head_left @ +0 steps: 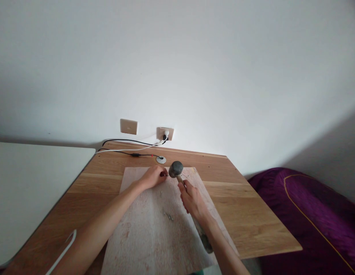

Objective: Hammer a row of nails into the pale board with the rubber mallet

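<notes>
My right hand (193, 200) is wrapped round the handle of a mallet (176, 169), whose dark, rounded head is raised near the far edge of a pale wooden board (143, 233). Just left of that head, my left hand (154, 177) is closed in a pinch at the board's far side. A tiny light tip, which looks like a nail, shows at its fingertips; the rest is hidden. Several small metal nails (168, 215) lie loose on the board between my forearms, and another nail (161, 193) lies nearer my left hand.
Under the board is a wooden tabletop (237, 214). Cables (131, 150) run along its back to a wall socket (165, 133), near a round cable grommet (161, 160). A white surface (36, 191) adjoins on the left; a purple beanbag-like cushion (315, 210) sits on the right.
</notes>
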A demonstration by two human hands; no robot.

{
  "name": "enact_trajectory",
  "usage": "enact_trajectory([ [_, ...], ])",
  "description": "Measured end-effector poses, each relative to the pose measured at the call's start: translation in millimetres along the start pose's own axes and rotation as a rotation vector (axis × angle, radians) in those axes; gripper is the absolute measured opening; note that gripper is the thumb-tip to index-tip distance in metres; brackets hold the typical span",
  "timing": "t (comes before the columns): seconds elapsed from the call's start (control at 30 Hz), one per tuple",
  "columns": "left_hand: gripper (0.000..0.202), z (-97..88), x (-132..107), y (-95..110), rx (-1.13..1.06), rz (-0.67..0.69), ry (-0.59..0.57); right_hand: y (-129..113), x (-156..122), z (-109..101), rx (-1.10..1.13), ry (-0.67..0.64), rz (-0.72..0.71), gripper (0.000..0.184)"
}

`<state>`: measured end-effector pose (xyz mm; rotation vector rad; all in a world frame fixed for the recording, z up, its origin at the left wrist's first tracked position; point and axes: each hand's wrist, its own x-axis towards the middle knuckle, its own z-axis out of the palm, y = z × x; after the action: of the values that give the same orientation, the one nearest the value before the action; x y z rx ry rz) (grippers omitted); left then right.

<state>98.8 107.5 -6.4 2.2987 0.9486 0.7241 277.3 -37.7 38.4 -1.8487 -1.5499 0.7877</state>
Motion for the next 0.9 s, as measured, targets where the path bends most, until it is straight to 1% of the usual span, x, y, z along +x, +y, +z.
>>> enact_trajectory([
  [0.13, 0.013, 1.4, 1.0, -2.6, 0.017, 0.008, 0.007, -3.7, -3.0, -1.0, 0.009, 0.003, 0.004, 0.027],
  [0.37, 0.011, 1.3, 0.5, -3.0, 0.013, 0.041, -0.013, -6.4, -3.7, -1.2, -0.006, 0.016, -0.010, 0.028],
  [0.53, 0.011, -1.0, -1.0, 0.3, 0.002, 0.035, -0.018, -7.8, -2.4, -3.1, -0.051, -0.037, 0.030, 0.024],
  [0.67, 0.014, -2.7, -1.5, 3.5, -0.032, -0.004, -0.010, -8.1, -3.5, -3.6, -0.042, -0.021, 0.022, 0.026],
  [0.8, 0.010, -2.8, -1.4, 3.7, -0.031, 0.024, -0.007, -7.6, -1.2, -4.3, -0.059, -0.036, 0.030, 0.022],
  [0.9, 0.010, -1.4, -0.3, 1.4, -0.039, 0.007, 0.000, -5.7, -0.3, -5.4, -0.048, -0.026, 0.031, 0.023],
])
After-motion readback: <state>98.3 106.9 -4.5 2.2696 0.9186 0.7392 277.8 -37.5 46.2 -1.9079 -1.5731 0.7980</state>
